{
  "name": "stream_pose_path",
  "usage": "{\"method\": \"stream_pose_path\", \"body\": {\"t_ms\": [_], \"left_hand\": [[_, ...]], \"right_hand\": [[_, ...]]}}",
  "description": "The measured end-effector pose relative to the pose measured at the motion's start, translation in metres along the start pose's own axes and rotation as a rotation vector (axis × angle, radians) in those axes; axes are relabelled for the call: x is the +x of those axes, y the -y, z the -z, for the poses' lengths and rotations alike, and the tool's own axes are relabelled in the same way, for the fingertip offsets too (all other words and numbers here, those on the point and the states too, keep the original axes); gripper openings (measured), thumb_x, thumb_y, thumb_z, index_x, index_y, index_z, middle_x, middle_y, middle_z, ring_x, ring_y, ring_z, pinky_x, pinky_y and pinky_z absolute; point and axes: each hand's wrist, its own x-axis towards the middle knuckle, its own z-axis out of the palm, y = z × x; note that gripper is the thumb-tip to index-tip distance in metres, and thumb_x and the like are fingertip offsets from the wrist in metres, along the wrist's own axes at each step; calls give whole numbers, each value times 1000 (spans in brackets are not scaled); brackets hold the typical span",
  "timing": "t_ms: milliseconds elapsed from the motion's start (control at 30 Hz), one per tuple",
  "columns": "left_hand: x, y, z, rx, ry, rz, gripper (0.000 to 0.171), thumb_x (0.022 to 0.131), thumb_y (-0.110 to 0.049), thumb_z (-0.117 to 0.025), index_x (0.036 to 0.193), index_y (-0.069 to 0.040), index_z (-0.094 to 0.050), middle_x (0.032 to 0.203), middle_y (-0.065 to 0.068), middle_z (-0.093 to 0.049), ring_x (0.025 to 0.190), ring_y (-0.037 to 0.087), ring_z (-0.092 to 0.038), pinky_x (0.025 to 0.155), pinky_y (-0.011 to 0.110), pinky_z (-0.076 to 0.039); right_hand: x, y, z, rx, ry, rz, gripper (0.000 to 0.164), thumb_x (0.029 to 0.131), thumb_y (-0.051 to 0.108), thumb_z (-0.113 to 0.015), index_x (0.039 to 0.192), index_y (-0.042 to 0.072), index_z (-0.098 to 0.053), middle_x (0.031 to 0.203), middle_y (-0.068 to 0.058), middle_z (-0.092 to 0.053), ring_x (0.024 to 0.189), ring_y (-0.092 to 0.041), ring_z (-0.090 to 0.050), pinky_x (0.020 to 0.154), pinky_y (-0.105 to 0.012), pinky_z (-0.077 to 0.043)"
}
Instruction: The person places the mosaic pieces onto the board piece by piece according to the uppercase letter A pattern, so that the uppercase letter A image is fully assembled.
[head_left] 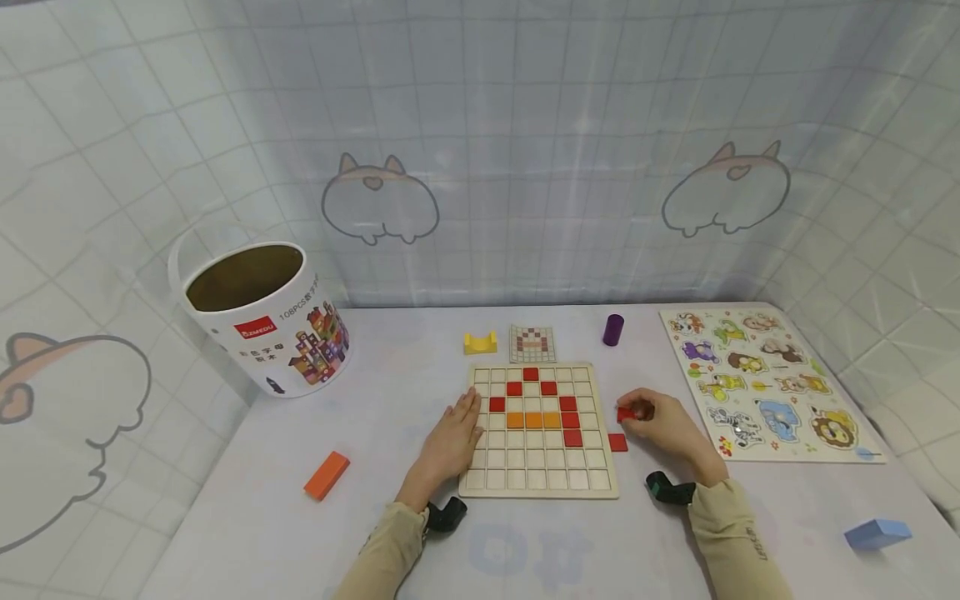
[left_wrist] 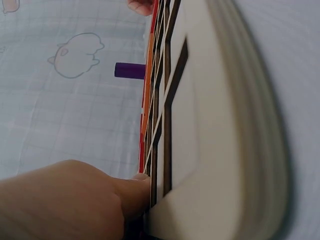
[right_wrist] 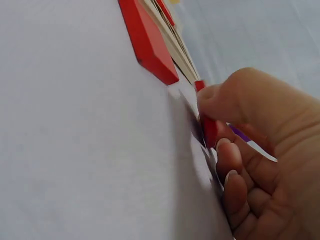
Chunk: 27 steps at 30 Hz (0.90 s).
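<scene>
A wooden grid board (head_left: 517,481) lies on the table, with red square tiles (head_left: 569,420) set in a partly arched pattern and a row of orange tiles (head_left: 533,420) across its middle. My left hand (head_left: 450,437) rests on the board's left edge, fingers straight. Right of the board, my right hand (head_left: 663,425) pinches a red tile (right_wrist: 208,129) between thumb and fingers, close over the table. Another red tile (head_left: 618,442) lies against the board's right edge. Behind the board is a small pattern card (head_left: 532,343) showing a similar coloured grid.
A white bucket (head_left: 300,358) stands at the back left. An orange block (head_left: 327,476) lies left, a yellow block (head_left: 480,342) and purple cylinder (head_left: 612,330) at the back. On the right are an animal puzzle board (head_left: 772,383) and a blue block (head_left: 877,534).
</scene>
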Motion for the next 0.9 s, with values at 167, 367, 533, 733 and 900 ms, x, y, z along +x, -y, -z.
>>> {"method": "stream_pose_path", "body": {"t_ms": [167, 367, 533, 733, 900], "left_hand": [[-1, 0, 1, 26, 13, 2, 55, 103, -20, -44, 149, 6, -30, 159, 19, -25, 146, 36, -28, 118, 51, -28], [-1, -1, 1, 51, 15, -21, 54, 103, -20, -45, 147, 8, -32, 158, 21, -26, 145, 37, -30, 117, 51, -30], [-2, -1, -1, 60, 24, -18, 55, 103, -22, -44, 148, 7, -31, 159, 20, -25, 146, 36, -29, 117, 50, -29], [-2, 0, -1, 48, 20, -15, 55, 103, -21, -44, 148, 7, -31, 159, 20, -25, 146, 36, -29, 117, 51, -29], [-1, -1, 1, 40, 13, -14, 55, 102, -21, -44, 148, 7, -31, 158, 20, -26, 146, 36, -29, 117, 51, -29]], "right_hand": [[7, 3, 2, 72, -14, -65, 27, 84, 3, -68, 111, 1, -65, 90, -7, -58, 79, -14, -48, 61, -19, -41], [17, 5, 3, 67, -46, -83, 28, 85, 4, -67, 113, 3, -64, 93, -8, -60, 80, -17, -49, 63, -20, -42], [27, 11, 0, 71, -90, -54, 26, 86, 6, -67, 111, 5, -65, 95, -9, -62, 82, -18, -51, 65, -20, -42], [41, 31, -9, 106, -113, -2, 20, 88, 8, -68, 107, 7, -65, 85, -5, -56, 77, -15, -48, 59, -21, -39], [49, 47, -17, 140, -114, 34, 17, 88, 7, -68, 105, 5, -66, 85, -7, -58, 74, -14, -49, 60, -21, -41]]}}
